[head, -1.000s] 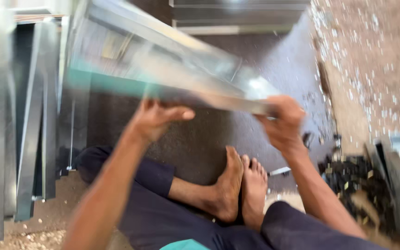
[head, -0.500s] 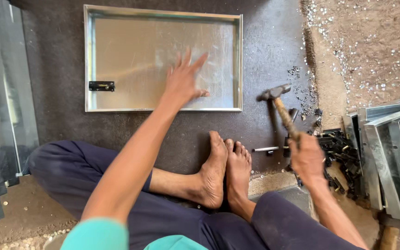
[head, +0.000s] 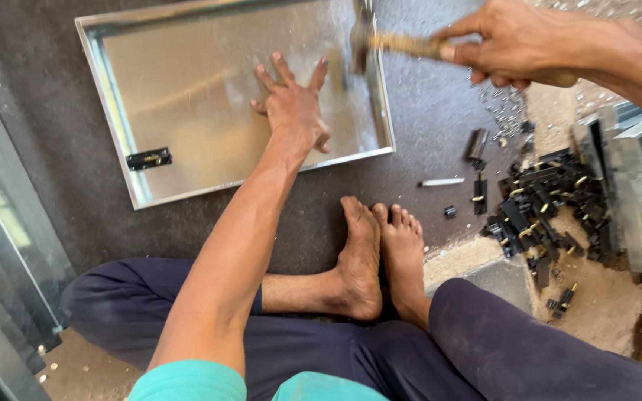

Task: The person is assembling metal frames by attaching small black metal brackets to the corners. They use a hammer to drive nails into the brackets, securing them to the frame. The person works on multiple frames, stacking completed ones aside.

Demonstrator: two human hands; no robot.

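The left hand (head: 293, 111) is pressing flat (fingers spread) on the metal tray (head: 187, 111); the right hand (head: 518, 41) is gripping the hammer (head: 380, 41).

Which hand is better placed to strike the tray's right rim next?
Right. The right hand grips the wooden-handled hammer, its head raised above the shallow rectangular sheet-metal tray's right rim; the left hand lies flat inside, holding it down.

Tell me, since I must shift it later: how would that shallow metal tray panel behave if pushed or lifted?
The metal tray panel looks like thin sheet, so probably light and slightly flexible. Its folded rim likely stiffens it. Lying flat under the left hand, it should slide rather than tip.
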